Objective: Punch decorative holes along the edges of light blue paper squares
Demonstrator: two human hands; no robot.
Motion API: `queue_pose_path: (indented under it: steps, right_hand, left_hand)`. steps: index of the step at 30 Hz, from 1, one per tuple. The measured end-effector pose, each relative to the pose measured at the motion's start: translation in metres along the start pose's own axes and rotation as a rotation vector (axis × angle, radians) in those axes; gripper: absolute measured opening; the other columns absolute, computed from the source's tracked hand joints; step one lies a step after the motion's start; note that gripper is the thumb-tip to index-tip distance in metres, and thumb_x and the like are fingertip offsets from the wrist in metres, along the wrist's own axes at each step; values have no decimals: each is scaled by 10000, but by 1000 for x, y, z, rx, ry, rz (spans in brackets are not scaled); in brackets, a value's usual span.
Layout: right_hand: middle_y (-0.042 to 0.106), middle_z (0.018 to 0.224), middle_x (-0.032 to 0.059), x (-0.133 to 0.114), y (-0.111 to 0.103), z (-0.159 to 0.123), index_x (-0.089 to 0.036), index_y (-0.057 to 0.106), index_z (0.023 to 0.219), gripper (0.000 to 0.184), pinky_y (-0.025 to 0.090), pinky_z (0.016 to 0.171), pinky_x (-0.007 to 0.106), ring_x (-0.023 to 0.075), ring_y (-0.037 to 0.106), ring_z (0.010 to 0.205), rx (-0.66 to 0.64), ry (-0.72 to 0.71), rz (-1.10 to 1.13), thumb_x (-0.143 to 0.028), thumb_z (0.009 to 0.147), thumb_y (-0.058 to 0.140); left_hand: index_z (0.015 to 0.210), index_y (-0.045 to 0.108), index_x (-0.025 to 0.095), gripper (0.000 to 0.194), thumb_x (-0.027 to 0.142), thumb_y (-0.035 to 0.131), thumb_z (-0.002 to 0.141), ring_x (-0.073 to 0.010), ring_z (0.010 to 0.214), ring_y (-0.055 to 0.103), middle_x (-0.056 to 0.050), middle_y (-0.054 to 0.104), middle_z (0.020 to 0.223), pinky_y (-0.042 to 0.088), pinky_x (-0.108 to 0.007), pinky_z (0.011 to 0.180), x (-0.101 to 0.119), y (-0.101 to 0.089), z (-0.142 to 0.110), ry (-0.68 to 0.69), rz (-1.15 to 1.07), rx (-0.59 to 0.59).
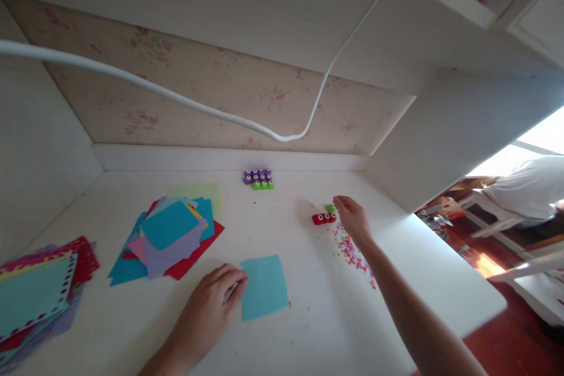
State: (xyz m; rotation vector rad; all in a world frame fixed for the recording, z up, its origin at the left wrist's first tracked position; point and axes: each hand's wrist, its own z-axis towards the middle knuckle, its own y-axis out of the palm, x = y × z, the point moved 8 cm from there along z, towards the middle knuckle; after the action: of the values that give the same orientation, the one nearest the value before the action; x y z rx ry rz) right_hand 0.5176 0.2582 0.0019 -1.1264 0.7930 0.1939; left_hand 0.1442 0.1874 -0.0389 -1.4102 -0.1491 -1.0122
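My left hand has its fingers curled together at the left edge of a small light blue paper sheet, which lies flat on the white tabletop. My right hand is reached out farther back, its fingers pinched at a small green craft punch. Just in front of that punch stand several red craft punches in a row, with white eye-like tops. Beneath and beside the right wrist, tiny colourful paper bits are scattered. My palm and fingers partly hide the grip on the green punch.
Purple craft punches and green ones stand near the back wall. Coloured paper sheets are piled at left, and sheets with punched edges lie farther left. A white cable hangs across. A person is at far right.
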Motion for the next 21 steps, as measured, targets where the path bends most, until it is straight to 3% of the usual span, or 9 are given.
queue_pose_path:
  steps: [3,5,8,11,14,21]
  right_hand:
    - [750,941,63,-40,41,-55,-210,740,1003,370,531,753,304,213,693,844,-201,-157,102,-471,899,499]
    - [738,1027,40,-64,70,-91,-252,736,1035,297,544,753,287,194,688,870,-333,-260,149,-447,887,569]
    - [648,1260,87,-94,99,-131,-243,670,1215,367,492,966,380,239,607,1132,-459,-514,167,-418,898,606]
    - [549,1391,141,-101,113,-146,-204,590,1338,584,376,1095,473,304,486,1290,-547,-684,65,-486,835,686]
    - [500,1440,156,-95,116,-147,-186,569,1365,676,354,1112,482,319,447,1327,-603,-721,-2,-548,808,699]
    - [562,1385,108,-91,110,-145,-220,666,1255,471,405,1086,423,266,509,1267,-570,-716,72,-479,862,673]
  left_hand:
    - [994,679,225,213,236,467,982,-160,930,663,-31,683,1000,534,-274,843,6,-8,45,89,194,-4]
    - [1056,674,203,212,196,483,963,-172,986,654,-51,671,1074,515,-294,912,1,-10,85,101,250,13]
    - [1142,648,155,246,147,501,945,-222,1108,607,-103,634,1193,458,-371,1013,-14,-9,144,106,346,27]
    - [1242,579,136,302,207,555,950,-284,1198,545,-128,574,1300,414,-520,1029,-29,-5,184,117,443,24]
    - [1303,535,179,383,293,598,942,-297,1263,488,-113,490,1404,398,-549,1039,-37,1,204,154,508,7]
    - [1308,531,186,390,294,605,941,-294,1246,506,-110,488,1404,437,-537,1013,-46,14,213,192,598,-34]
